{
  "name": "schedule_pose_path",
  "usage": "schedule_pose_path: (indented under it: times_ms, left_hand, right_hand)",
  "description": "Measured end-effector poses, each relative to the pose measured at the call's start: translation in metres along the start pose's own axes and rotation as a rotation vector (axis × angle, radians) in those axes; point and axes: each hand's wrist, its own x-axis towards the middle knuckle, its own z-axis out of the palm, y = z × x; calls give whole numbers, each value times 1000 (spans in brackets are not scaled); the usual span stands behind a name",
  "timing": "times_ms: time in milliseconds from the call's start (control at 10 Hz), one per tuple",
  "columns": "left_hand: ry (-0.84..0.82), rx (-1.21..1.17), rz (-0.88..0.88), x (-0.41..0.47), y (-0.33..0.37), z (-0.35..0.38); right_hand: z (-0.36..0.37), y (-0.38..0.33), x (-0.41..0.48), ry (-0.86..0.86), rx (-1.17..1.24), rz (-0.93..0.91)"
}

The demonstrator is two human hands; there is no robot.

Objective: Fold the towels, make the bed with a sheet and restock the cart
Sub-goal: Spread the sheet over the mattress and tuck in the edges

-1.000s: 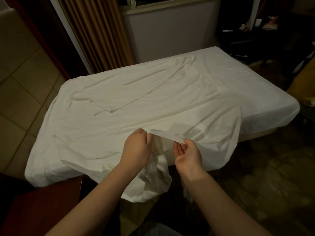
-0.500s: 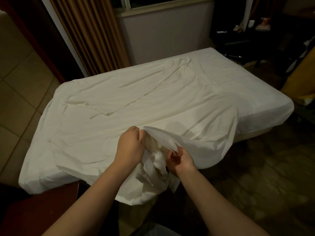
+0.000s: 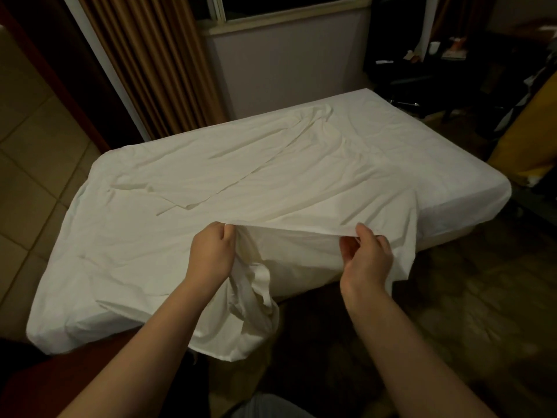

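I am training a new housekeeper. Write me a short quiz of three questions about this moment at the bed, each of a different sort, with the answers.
1. True or false: the left hand lies flat and open on the sheet.
2. What does the right hand pinch? A. a folded towel B. the sheet's raised edge C. a pillow
3. Fill in: the bunched part of the sheet hangs over the near side of the bed, below the ____ hand.
Key: 1. false, it grips the sheet; 2. B; 3. left.
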Motion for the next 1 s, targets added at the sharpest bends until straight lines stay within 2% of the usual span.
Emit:
schedule_pose_path:
  times_ms: [200,300,400,600,800,900,1000]
  left_hand:
    - [-53,-3,86,-4,12,-2]
    - [-59,5,106,-4,14,-5]
    - [-62,8,104,-3,15,-7]
    - [-60,22,86,1,11,-18]
    - [-49,-7,71,5,4,-29]
    - [-39,-11,78,9,2,-35]
    - [-29,-7,83,13,-3,-41]
  right_hand:
    - [-24,46,27,49,-48,361]
    - [-27,70,29,92,5,541]
    - [-23,98,23,37,-5,753]
    - [-31,126,-10,-294,-154,702]
    - [-13,128,-34,-389,-359,588]
    - [-15,151,-22,-392,-451,495]
    - [-9,155,-20,-322,-261,484]
